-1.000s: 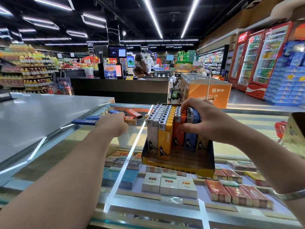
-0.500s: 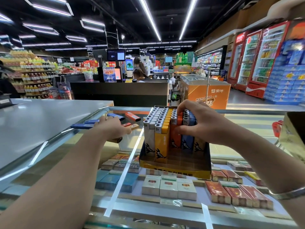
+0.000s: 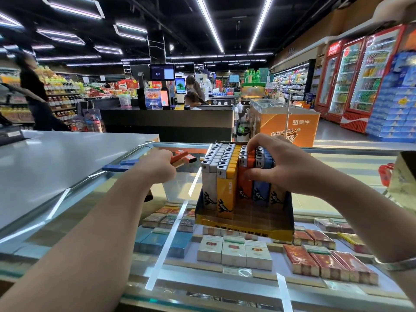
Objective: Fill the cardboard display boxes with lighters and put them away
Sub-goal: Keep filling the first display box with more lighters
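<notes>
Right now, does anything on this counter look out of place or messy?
Yes. Several loose lighters lie flat and scattered on the glass counter, left of the cardboard display box, not standing in rows. The left hand grips orange ones. The box's front row is unfilled, and its yellow front lip looks slightly crumpled.

Under both hands the surface (image 3: 337,167) is glass, smooth & very glossy, w/ light streaks on it. Under the right hand (image 3: 286,167) the lighters (image 3: 225,176) are glossy plastic w/ shiny metal tops; their display box (image 3: 245,228) is matt cardboard. The left hand (image 3: 157,170) grips an orange lighter (image 3: 180,157), glossy plastic.
</notes>
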Motion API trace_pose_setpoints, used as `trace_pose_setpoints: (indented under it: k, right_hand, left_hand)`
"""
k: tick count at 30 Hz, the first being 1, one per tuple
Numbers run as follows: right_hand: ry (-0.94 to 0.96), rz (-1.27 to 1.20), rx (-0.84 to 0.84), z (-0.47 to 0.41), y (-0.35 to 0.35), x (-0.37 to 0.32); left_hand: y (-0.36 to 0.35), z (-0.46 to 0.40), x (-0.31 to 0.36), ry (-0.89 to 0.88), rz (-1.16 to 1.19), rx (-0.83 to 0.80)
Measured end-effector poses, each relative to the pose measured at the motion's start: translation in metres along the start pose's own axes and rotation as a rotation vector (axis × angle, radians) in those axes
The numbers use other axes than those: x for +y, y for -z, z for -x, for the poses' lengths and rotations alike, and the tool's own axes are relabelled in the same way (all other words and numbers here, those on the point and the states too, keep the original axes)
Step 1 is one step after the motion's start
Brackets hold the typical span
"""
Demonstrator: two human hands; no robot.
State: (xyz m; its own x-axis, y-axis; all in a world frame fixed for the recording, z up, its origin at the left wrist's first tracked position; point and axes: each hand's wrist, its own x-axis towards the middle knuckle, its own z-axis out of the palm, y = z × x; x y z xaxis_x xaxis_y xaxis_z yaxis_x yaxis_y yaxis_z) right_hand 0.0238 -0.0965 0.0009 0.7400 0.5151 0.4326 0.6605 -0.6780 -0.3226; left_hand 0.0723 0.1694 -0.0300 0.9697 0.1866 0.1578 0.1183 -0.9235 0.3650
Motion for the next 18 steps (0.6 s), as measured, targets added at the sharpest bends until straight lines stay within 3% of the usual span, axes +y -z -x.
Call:
trace_pose_setpoints:
  k: [5,11,18]
  right_hand:
    - [0.005,0.019,0.001,0.001,0.001,0.0]
    - [0.009,0.045,0.011,0.0,0.0,0.002]
    - [0.014,0.056,-0.001,-0.001,-0.001,0.002]
  left_hand:
    - [0.04,0.007,-0.014,0.081,0.029,0.134]
    - [0.038,0.027,-0.022,0.238,0.0,-0.218]
    - [0.027,0.022,-0.006,0.133,-0.042,-0.214]
